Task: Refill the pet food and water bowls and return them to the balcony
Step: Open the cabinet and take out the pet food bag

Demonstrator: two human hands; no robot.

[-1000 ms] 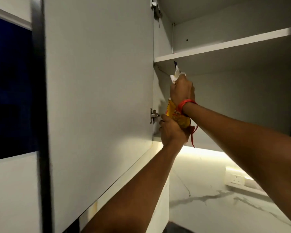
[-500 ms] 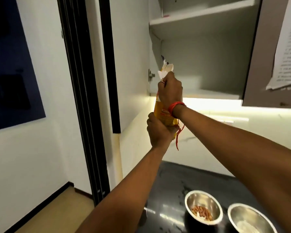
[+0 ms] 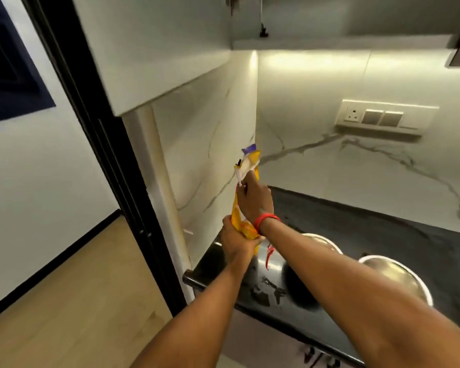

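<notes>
Above the near left corner of the black tabletop (image 3: pixel 383 235), both hands hold a yellow food pouch (image 3: pixel 246 231) upright.

Much of the pouch is hidden inside the two grips: only its crumpled top with a purple edge, a narrow strip and a bulge between the hands show, and its print is too blurred to read. The left hand (image 3: pixel 237 244) wraps the lower end, fingers curled round it. The right hand (image 3: pixel 255 200), with a red thread (image 3: pixel 266 219) at the wrist, grips the upper part just under the top, arm stretched forward. Two steel bowls stand on the tabletop behind the right forearm. The left bowl (image 3: pixel 327 240) shows only an arc of rim, the right bowl (image 3: pixel 398 276) has its near side covered, and what either holds cannot be made out.
</notes>
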